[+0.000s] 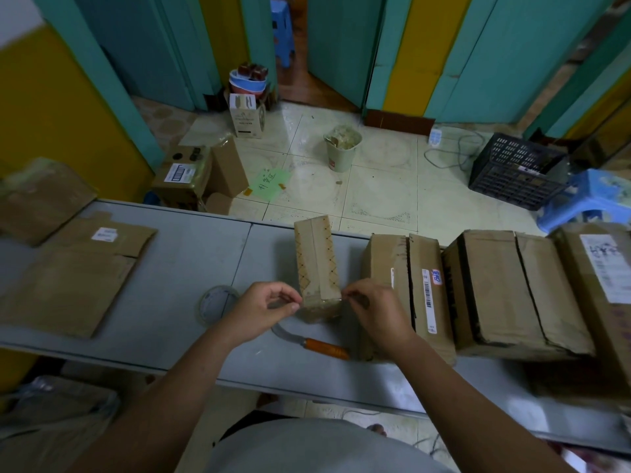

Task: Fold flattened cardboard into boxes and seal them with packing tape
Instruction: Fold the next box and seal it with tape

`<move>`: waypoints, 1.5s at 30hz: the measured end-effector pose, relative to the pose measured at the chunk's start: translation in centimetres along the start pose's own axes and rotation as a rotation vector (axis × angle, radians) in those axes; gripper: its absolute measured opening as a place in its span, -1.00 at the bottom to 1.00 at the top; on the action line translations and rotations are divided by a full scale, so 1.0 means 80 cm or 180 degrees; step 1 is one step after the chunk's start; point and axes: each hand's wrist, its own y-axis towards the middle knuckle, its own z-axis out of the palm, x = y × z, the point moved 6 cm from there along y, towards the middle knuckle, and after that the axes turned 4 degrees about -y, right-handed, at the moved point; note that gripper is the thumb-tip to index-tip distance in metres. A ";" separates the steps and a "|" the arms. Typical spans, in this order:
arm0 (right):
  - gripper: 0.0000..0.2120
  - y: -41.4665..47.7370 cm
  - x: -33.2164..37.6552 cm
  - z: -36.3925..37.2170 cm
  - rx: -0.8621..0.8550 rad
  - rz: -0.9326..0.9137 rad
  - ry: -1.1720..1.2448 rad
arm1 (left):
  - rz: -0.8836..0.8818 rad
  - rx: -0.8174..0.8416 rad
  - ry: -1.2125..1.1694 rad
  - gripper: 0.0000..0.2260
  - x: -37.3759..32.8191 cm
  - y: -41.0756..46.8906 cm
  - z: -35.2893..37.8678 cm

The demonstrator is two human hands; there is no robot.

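2 forearms reach forward; left hand [263, 310] and right hand [375, 308], fingers curled, each pinch clear tape [322, 300].

We read this as a small parcel-packing room. Grey worktable [191, 254] carries labelled cartons [495, 288], flattened cardboard [75, 278], tape roll [213, 303] and knife [324, 348]. Tiled floor [375, 186] holds more boxes [184, 179], black crate [512, 169], waste bin [341, 148], plastic stool [587, 196].
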 end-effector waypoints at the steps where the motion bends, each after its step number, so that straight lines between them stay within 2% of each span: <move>1: -0.82 -0.001 0.002 0.000 -0.0041 0.0049 -0.0036 | -0.0008 0.0019 0.0024 -0.88 0.001 0.001 0.000; 6: -0.81 -0.006 0.006 0.000 -0.0324 0.0324 -0.0141 | 0.0054 0.0078 0.0152 -0.83 -0.002 0.004 0.003; 11: -0.83 -0.013 0.003 0.007 -0.0146 0.0661 0.0173 | 0.0127 0.0149 0.0132 -0.76 -0.005 0.005 0.010; 14: -0.82 -0.016 0.006 0.007 -0.0304 0.0850 0.0556 | 0.0147 0.0104 0.0145 -0.76 -0.005 0.005 0.010; 18: -0.65 -0.015 0.011 0.017 -0.0221 0.1165 0.0902 | 0.0152 -0.0016 0.0211 -0.83 -0.004 0.007 0.011; 22: -0.65 -0.015 0.008 0.022 -0.0206 0.1261 0.0930 | 0.0071 -0.0259 0.0181 -0.83 0.001 0.010 0.007; 26: -0.66 -0.018 0.007 0.020 -0.0242 0.1322 0.0913 | -0.0062 -0.0515 -0.0026 -0.81 0.011 0.013 0.005; 32: -0.66 -0.021 0.004 0.014 -0.0346 0.1461 0.1098 | -0.0419 -0.0373 -0.0845 -0.91 0.026 0.011 0.025; 37: -0.70 -0.026 0.017 0.023 -0.0306 0.1470 0.1512 | -0.0413 -0.0845 -0.0880 -0.83 0.007 0.005 0.029; 38: -0.70 -0.026 0.022 0.026 -0.0277 0.1411 0.1580 | -0.0351 -0.0848 -0.0685 -0.81 0.000 0.006 0.031; 42: -0.74 -0.024 0.044 0.034 -0.0187 0.1144 0.1872 | -0.0310 -0.1014 0.0294 -0.23 -0.008 0.017 0.034; 45: -0.76 -0.023 0.050 0.035 -0.0131 0.1132 0.1990 | -0.0244 -0.1280 0.0381 -0.13 -0.006 0.026 0.030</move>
